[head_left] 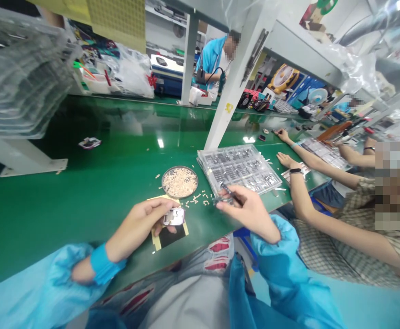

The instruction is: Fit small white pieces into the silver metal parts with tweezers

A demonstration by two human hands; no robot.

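My left hand [148, 217] is closed on a small device housing [174, 217] with a silvery face and a purple edge, tilted toward me. Under it, a black mat [172, 236] edged with yellow tape lies on the green bench. A slim black tool [230, 193] with pale markings is pinched in my right hand [246, 208]. Beside its fingertips is a small greyish piece [221, 201], too blurred to name. Just beyond the hands sits a round dish [179, 182] full of tiny beige parts, with several loose parts [196, 198] scattered to its right.
Stacked clear trays [239, 169] of small metal parts stand against a white post [225, 105]. Another small housing [89, 142] lies at the far left, near stacked plastic trays [18, 82]. On the right, a co-worker's forearms [318, 167] rest over the bench.
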